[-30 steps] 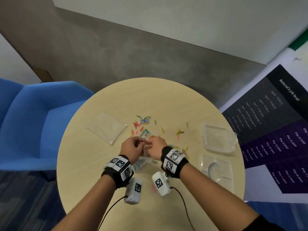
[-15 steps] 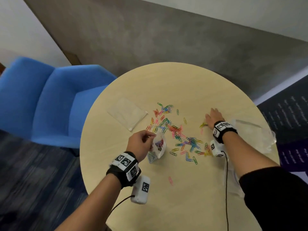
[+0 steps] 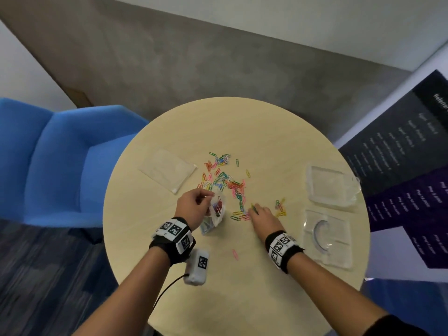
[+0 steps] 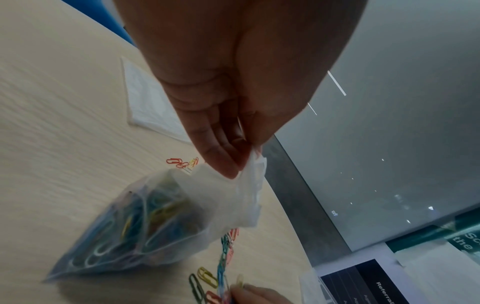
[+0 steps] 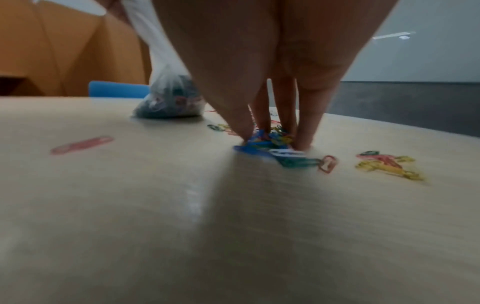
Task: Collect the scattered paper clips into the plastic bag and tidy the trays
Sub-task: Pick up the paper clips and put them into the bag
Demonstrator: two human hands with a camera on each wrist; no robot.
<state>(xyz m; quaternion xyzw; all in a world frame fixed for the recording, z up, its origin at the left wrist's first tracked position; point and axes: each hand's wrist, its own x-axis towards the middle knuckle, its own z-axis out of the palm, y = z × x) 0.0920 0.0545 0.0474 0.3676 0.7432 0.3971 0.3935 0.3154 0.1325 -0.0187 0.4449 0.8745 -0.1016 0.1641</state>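
My left hand pinches the rim of a clear plastic bag part-filled with coloured paper clips; the bag rests on the round table, its mouth held up by my fingers. Loose paper clips lie scattered across the table's middle. My right hand is just right of the bag, fingertips down on the table and closing round a small cluster of clips. Two clear plastic trays sit at the right: one farther, one nearer.
A second flat clear bag lies at the table's left. A lone pink clip sits near the front, and a small group of clips lies beside the trays. A blue armchair stands left of the table.
The right hand left the bag's mouth, reached out to the right side of the table, then came back toward the middle onto a cluster of clips. The left hand kept holding the bag.
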